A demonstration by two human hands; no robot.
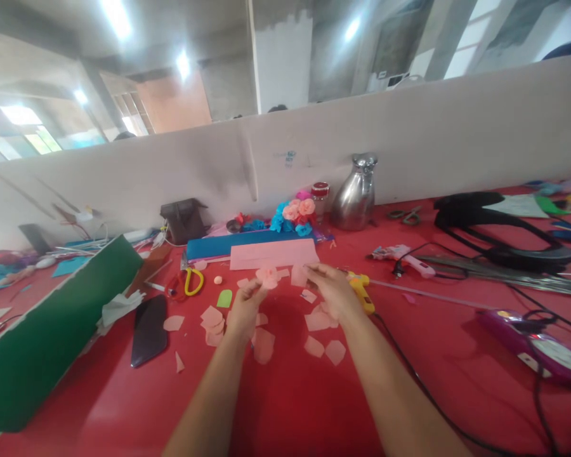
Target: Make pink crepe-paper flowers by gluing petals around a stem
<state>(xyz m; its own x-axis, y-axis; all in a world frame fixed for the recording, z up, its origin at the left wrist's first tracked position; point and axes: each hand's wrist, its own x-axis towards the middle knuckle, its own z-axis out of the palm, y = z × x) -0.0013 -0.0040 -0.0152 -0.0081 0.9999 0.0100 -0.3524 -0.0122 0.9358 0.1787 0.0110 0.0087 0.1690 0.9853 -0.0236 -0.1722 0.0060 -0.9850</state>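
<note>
My left hand is closed on the base of a pink paper flower, its petals facing up. To the right, my right hand pinches a single pink paper petal, a short way apart from the flower. Beneath and around both hands lie loose pink petals, some in small piles. More petals rest below my right hand. A yellow hot glue gun lies just beyond my right wrist. A green petal-shaped piece sits left of my left hand.
Folded pink paper and a blue sheet lie behind my hands. Scissors and a dark phone are left, beside a green board. Finished paper flowers and a steel jug stand at the back. Cords run along the right.
</note>
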